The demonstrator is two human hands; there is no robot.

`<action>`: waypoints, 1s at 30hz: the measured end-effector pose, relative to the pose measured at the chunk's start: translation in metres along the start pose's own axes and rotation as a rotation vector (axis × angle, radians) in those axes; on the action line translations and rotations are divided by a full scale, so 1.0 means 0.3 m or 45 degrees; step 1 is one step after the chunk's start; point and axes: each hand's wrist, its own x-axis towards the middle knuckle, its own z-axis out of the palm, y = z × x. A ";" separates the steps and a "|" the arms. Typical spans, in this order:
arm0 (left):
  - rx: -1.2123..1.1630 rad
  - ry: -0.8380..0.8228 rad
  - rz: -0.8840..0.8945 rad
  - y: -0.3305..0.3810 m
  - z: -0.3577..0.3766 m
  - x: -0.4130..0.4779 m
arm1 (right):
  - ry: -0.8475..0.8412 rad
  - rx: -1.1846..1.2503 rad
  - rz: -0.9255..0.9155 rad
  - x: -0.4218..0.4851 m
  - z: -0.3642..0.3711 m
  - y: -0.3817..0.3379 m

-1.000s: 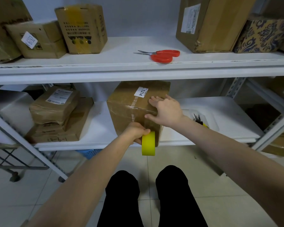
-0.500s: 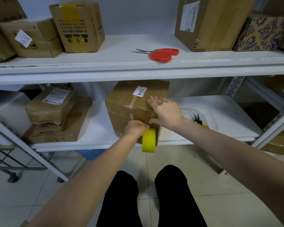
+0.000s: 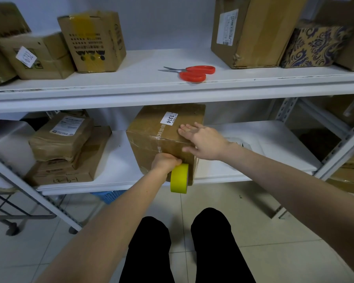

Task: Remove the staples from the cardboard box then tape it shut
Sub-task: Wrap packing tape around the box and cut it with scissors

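Note:
A brown cardboard box (image 3: 151, 135) with a white label reading 1314 stands on the lower shelf, its near corner towards me. My left hand (image 3: 165, 163) grips a yellow tape roll (image 3: 179, 177) against the box's front face, near the bottom edge. My right hand (image 3: 202, 140) lies flat on the box's top right part, fingers straight, thumb down over the front edge. Old clear printed tape runs across the top and down the front.
Red-handled scissors (image 3: 192, 72) lie on the upper shelf (image 3: 151, 92) between other cardboard boxes. Stacked parcels (image 3: 65, 148) sit left of the box on the lower shelf (image 3: 264, 144). A blue basket (image 3: 108, 196) and a cart frame (image 3: 18, 213) stand on the floor at left.
The tape roll and my left hand stay at the front face, shifted slightly. My right hand's fingers have slid a little along the box top. The view has shifted slightly.

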 end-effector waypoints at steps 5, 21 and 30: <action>0.000 0.031 0.015 0.021 0.015 -0.015 | -0.025 0.027 0.027 -0.006 0.030 0.003; 0.017 0.089 0.030 0.011 0.004 -0.012 | 0.660 0.244 0.666 0.118 -0.407 0.097; 0.003 0.051 0.005 0.018 -0.015 -0.018 | 0.026 0.275 0.628 0.175 -0.537 0.151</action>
